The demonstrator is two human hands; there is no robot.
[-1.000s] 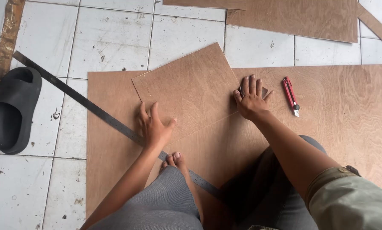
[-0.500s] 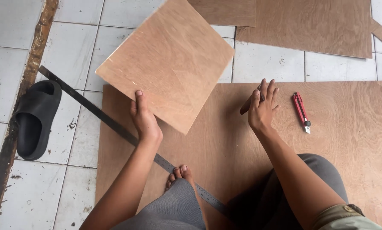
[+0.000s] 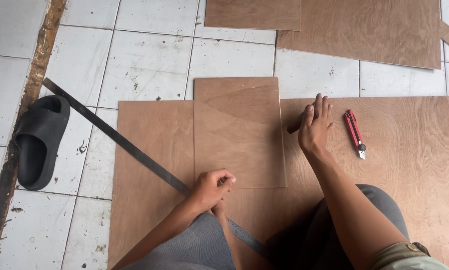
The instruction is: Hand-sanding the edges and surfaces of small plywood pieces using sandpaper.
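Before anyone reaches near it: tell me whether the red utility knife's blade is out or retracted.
Out: a short pale blade tip shows at the lower end of the red utility knife, lying on the big plywood sheet.

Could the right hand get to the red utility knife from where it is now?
Probably yes: the right hand rests at the cut panel's right edge, and only bare plywood sheet separates it from the red utility knife.

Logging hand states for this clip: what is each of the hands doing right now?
Left hand: closed, gripping the near edge of the small plywood panel.
Right hand: open, fingers straight, at the panel's right edge.
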